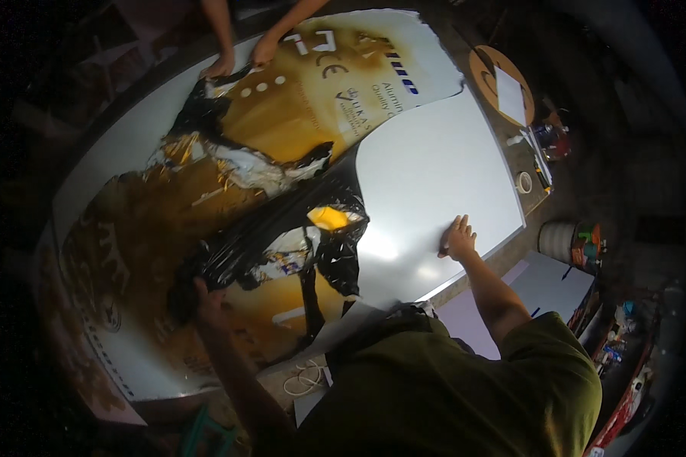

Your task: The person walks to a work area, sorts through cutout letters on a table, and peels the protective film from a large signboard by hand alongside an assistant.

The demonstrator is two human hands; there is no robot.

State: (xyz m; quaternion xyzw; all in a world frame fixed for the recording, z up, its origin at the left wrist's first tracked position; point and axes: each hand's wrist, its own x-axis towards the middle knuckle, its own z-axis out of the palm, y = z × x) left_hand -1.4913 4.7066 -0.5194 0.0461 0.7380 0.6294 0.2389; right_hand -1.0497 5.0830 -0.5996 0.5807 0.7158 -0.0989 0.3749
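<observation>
A large, glossy white sheet [427, 167] lies on the work surface, its right part bare. Its left part is covered by a protective film [282, 114], printed, stained yellow-brown and partly peeled back, with a black underside [274, 213] showing in torn, crumpled folds. My left hand [209, 305] is closed on a bunched edge of the black film at the lower left. On the bare white area near the right edge, my right hand [459, 240] rests with fingers stretched out. Across the sheet, another person's hands [263, 53] grip the film at its far edge.
A round wooden disc [480, 72] with a white piece [509, 95] on it sits at the far right. Nearby is a tape roll [524, 182]. A pale spool [556, 241] stands off the right edge. A coiled cable [305, 379] and green stool [202, 433] are below.
</observation>
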